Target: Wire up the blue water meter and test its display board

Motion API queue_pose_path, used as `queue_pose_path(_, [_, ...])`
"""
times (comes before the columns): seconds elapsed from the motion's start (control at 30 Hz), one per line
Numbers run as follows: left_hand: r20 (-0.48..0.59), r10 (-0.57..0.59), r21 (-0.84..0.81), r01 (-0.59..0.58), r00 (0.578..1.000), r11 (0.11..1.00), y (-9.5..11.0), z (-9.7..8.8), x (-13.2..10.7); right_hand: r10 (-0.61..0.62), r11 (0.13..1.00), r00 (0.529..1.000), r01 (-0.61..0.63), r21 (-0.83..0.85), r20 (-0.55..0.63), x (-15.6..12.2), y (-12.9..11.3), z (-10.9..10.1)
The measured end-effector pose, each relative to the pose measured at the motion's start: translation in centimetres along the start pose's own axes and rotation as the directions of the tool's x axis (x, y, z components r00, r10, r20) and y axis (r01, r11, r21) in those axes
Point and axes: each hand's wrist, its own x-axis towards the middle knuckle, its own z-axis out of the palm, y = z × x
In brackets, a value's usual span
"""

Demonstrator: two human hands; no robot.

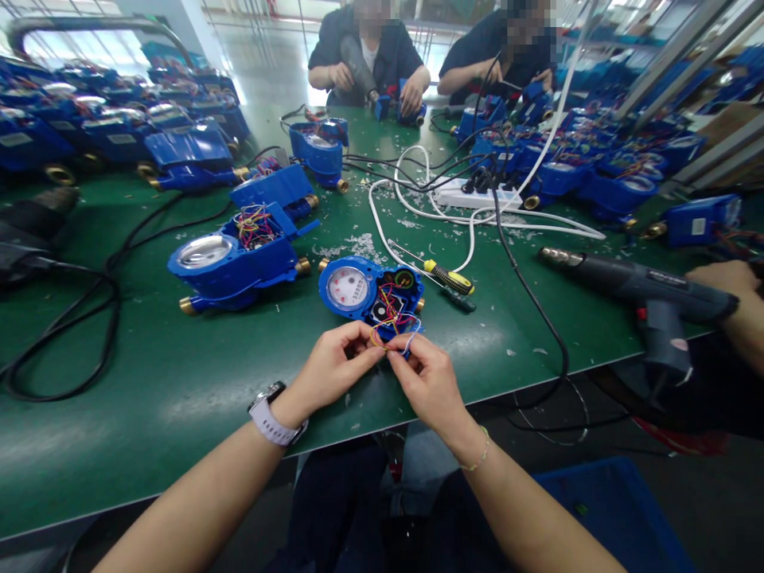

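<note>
At the near edge of the green workbench [196, 366], noted: left hand [337, 358] with thumb and forefinger closed in a fine pinch on thin yellow leads [375, 334]; right hand [426, 378] pinched likewise on the strands just beside, fingertips nearly meeting, with a white lead [418, 322] looped over near the knuckles; lead ends hidden by the fingers. Directly beyond, a blue water meter [371, 285], dial up on the bench, with its wiring compartment open. Judged advisable: grip close to the lead ends, keep both hands low by the housing, leave slack and avoid tugging at the compartment, keep the white lead out of the pinch. Just past the meter, to the right, a yellow-and-black screwdriver [449, 276]; to the left, a second opened meter [239, 267]. Farther out, clear scraps [361, 243], possibly liable to stray into open housings, and a white cable [376, 211] near a white power strip [477, 196]. To the right, a black cord [519, 274] over the bench edge, a likely snag for the right forearm; beyond it, a heat gun [645, 288] beside a co-worker's hand [725, 294].
</note>
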Motion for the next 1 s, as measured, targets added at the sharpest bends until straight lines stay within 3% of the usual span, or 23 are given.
queue_pose_path(0.3, [-0.142,-0.013,-0.145,-0.008,0.99,0.989,0.4,-0.9,0.2,-0.004,1.0,1.0,0.004,-0.011,0.023,0.1,-0.2,-0.1])
queue_pose_path(0.57, [-0.108,-0.029,-0.133,0.014,0.994,0.991,0.7,-0.7,0.3,0.112,0.989,0.993,-0.115,0.089,0.038,0.0,-0.7,-0.5])
queue_pose_path(0.87, [-0.113,0.001,-0.143,-0.017,0.994,0.99,0.9,-0.2,0.6,0.281,0.907,0.952,-0.304,0.29,0.119,1.0,-1.7,-0.2])
queue_pose_path(1.0, [-0.041,-0.016,-0.175,0.008,0.999,0.985,1.5,-0.6,1.2,0.296,0.886,0.947,-0.32,0.336,0.121,1.3,-1.7,-0.2])
